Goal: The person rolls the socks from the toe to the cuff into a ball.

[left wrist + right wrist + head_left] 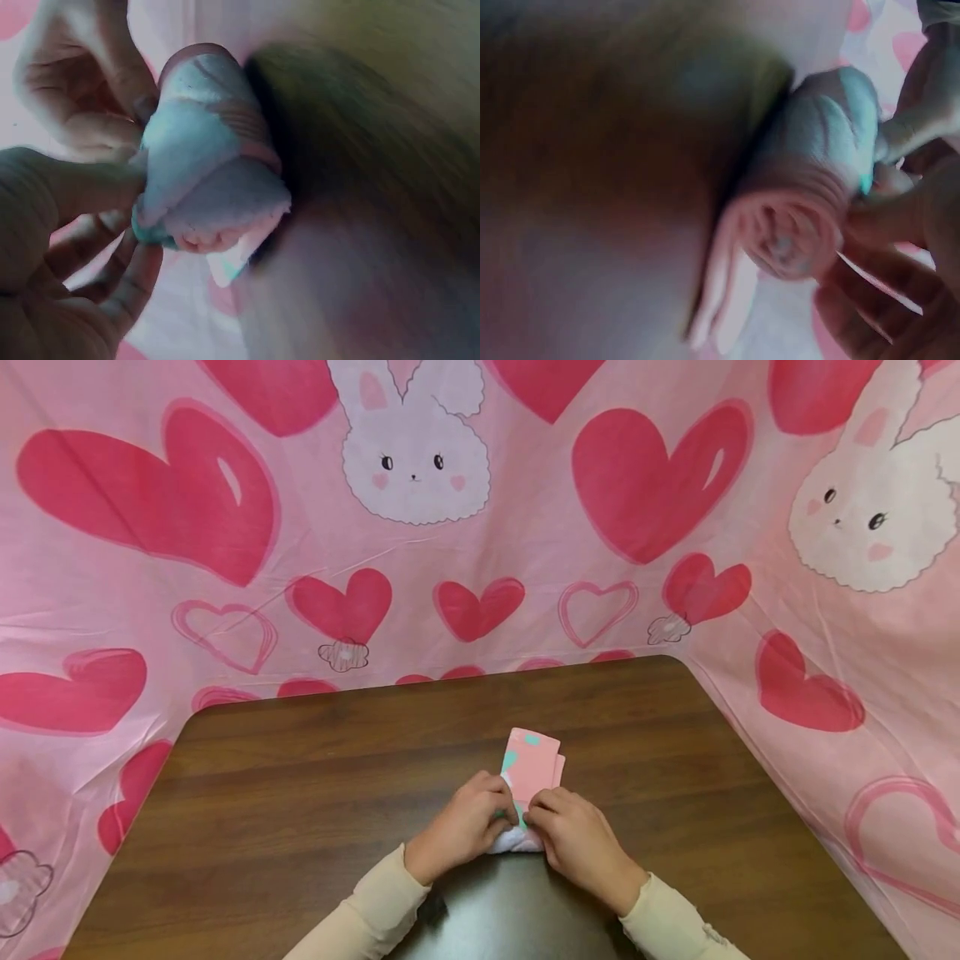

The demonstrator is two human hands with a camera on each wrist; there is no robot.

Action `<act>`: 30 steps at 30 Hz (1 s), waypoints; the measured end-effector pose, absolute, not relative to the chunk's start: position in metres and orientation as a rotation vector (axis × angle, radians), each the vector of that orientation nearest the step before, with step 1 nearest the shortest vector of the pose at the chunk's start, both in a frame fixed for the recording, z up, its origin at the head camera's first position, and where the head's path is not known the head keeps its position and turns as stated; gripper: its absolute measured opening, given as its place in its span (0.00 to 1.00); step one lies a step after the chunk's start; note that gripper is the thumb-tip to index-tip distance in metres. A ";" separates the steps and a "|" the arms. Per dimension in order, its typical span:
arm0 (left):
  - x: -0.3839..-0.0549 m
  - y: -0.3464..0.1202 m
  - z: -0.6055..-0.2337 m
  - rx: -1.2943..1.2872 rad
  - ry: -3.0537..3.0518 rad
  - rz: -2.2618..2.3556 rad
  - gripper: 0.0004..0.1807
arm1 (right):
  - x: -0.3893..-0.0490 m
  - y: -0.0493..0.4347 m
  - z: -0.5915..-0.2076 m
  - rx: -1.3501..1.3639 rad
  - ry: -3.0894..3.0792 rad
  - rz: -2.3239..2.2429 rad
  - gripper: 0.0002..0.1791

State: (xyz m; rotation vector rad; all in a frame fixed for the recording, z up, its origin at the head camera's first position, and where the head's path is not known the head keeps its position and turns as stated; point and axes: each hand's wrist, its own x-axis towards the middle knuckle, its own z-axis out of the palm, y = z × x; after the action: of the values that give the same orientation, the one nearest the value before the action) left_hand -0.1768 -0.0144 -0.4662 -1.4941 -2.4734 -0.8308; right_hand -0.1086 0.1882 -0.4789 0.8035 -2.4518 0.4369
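The left hand (468, 818) pinches the near left part of a rolled cloth (531, 768) between thumb and fingers, and the right hand (583, 837) pinches its right part the same way; the 2 sets of fingertips are close together with a narrow gap between. The roll lies on the table between the 2 hands, its pink spiral end showing in the right wrist view. From it a flat pink flap with mint green patches runs away from the person, past the fingertips, in 2 layers, the lower peeking out on the right.

Around the cloth, the brown wood table (315, 793) gives room on each side: a wide stretch to the left, a smaller one to the right, and some beyond the flap, which stops well short of the far edge. The table's far corners are rounded, and its 2 side edges spread outward toward the person. The near edge cannot be seen in the head view.

Behind the far edge and along both sides hangs a pink curtain (525, 518) printed with red hearts and white bunnies. Cream sleeves (375, 902) cover both forearms.
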 end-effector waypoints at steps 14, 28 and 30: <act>-0.179 -0.015 -0.463 -1.664 -2.477 -0.558 0.16 | -0.100 0.194 -0.478 0.866 -2.589 0.228 0.21; -0.174 -0.001 -0.469 -1.589 -2.367 -0.173 0.34 | -0.104 0.195 -0.484 0.810 -2.530 0.156 0.29; -0.175 -0.001 -0.469 -1.572 -2.372 -0.203 0.31 | -0.103 0.194 -0.485 0.801 -2.517 0.140 0.32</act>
State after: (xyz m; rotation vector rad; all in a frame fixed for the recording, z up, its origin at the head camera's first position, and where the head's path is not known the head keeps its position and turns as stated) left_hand -0.1752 -0.0006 -0.4691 -1.5725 -2.3718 -0.2027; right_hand -0.1031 0.1940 -0.4850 0.8014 -2.5173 0.1398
